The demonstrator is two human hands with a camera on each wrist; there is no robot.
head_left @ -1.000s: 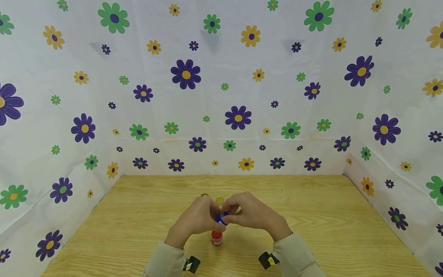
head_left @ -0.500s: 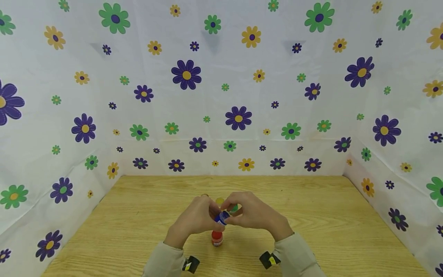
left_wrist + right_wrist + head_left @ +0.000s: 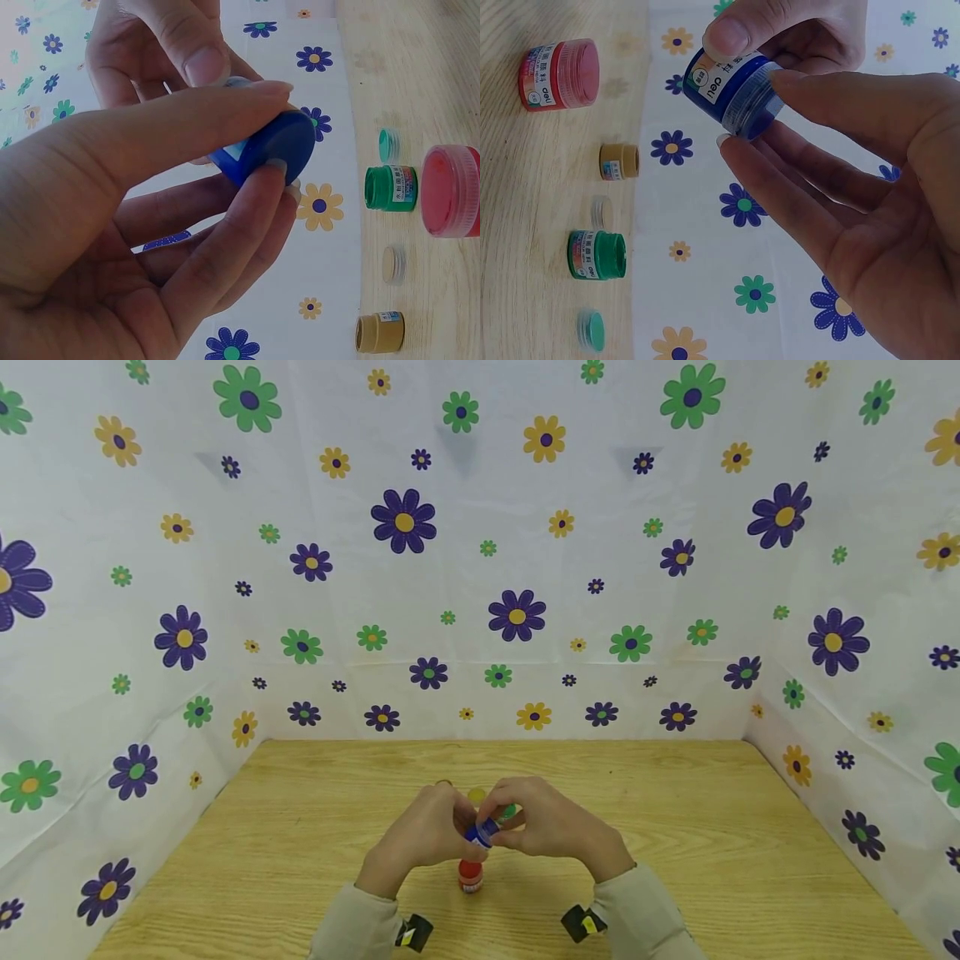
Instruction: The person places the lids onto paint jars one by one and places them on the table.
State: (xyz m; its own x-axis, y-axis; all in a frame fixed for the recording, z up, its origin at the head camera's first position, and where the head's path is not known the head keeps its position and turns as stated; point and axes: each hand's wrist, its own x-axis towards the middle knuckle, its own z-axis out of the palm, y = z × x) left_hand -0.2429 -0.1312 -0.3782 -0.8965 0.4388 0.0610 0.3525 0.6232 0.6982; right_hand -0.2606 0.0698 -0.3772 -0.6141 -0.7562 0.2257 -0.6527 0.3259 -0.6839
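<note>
while the left hand [image 3: 424, 828] curls its thumb and fingers around the blue jar [image 3: 717, 88], we see the right hand [image 3: 553, 820] pinching the clear lid [image 3: 751, 103] at its mouth between thumb and fingertips. we find this jar tilted, held above the table [image 3: 690, 843] between both hands. nearer to us stands a capped red jar [image 3: 470, 878]; farther off, from left to right, are an uncapped ochre jar [image 3: 381, 333], a tan lid [image 3: 395, 265], an uncapped green jar [image 3: 391, 188] and a green lid [image 3: 389, 145].
</note>
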